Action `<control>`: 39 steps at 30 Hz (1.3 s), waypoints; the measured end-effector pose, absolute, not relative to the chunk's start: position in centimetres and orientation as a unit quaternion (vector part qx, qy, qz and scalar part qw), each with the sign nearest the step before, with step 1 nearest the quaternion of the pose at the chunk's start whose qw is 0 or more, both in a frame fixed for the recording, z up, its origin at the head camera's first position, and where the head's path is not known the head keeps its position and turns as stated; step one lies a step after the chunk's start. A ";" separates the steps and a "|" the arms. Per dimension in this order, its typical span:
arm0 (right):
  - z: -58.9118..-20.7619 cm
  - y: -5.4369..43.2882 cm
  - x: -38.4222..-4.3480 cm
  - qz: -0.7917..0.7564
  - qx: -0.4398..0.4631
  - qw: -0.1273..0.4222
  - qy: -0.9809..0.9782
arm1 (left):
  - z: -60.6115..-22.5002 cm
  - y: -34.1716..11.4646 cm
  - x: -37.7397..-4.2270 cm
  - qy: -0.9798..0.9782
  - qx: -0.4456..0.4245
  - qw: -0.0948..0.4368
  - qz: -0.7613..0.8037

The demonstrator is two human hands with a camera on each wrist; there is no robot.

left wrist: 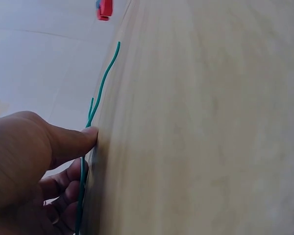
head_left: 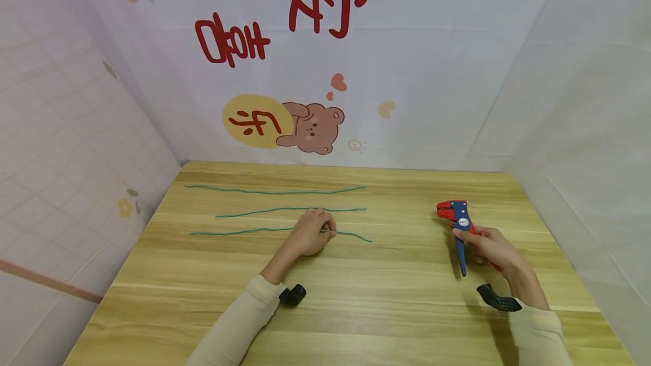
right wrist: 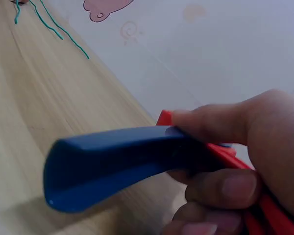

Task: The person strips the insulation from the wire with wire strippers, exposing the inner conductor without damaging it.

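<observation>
Three thin green wires lie roughly side by side across the table: a far wire point(head_left: 274, 192), a middle wire point(head_left: 254, 213) and a near wire point(head_left: 239, 231). My left hand point(head_left: 311, 233) pinches the near wire right of its middle, low at the tabletop; in the left wrist view the thumb presses against the green wire point(left wrist: 104, 81). On the right, my right hand point(head_left: 495, 250) grips a red and blue wire stripper point(head_left: 461, 222) by its handles. Its head points away, apart from the wires. The right wrist view shows its blue handle point(right wrist: 108, 152) close up, with the thumb against it.
The wooden table point(head_left: 366, 309) meets a white printed cloth wall point(head_left: 432, 83) at the back, and similar cloth hangs at both sides. A black wrist mount point(head_left: 293, 295) sits at the left cuff, another mount point(head_left: 498, 299) at the right.
</observation>
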State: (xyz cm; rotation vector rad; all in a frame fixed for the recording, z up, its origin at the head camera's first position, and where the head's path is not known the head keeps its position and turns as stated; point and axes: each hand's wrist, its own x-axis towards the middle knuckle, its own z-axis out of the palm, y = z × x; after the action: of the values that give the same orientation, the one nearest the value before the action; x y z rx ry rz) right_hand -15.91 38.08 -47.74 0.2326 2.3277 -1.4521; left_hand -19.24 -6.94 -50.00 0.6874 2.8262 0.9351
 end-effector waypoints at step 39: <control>-47.4 34.1 -15.8 -0.709 -0.169 0.184 0.660 | -49.1 -8.4 -19.5 0.888 0.207 0.088 0.402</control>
State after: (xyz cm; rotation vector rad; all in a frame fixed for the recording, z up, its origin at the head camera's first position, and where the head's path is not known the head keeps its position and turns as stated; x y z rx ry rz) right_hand -15.81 34.08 -47.41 -0.4753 1.8597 -1.9981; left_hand -19.52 -8.40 -49.06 0.6176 2.6432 1.1957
